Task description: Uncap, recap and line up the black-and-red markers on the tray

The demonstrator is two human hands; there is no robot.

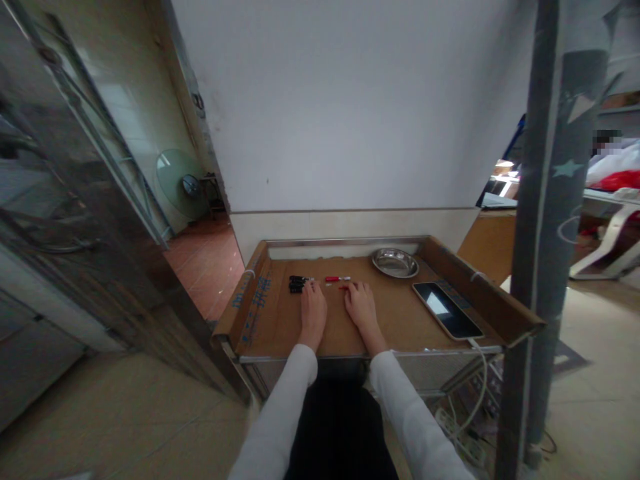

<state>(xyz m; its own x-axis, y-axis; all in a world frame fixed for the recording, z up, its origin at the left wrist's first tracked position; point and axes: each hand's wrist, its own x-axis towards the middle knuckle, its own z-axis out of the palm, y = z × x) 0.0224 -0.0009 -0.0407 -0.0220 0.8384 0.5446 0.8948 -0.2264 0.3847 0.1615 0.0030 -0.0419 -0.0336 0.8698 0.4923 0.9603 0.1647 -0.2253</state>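
Note:
My left hand (313, 312) lies low over the cardboard surface, fingers bent and close together, its fingertips beside several short black-handled pieces (296, 284) laid side by side. Whatever is under those fingertips is too small to make out. My right hand (362, 308) rests a little to the right, palm down with fingers curled. A small red piece (343, 287) shows at its fingertips, partly hidden by them. Just beyond the hands lies a slim red-handled piece (332, 279) with a pale metal end pointing right.
The cardboard-lined tray table (280, 333) has raised side walls. A round steel dish (395, 263) stands at the back right. A phone (447, 310) with a white cable (483, 380) lies at the right. A grey post (537, 233) rises beside the table; a fan (187, 185) stands far left.

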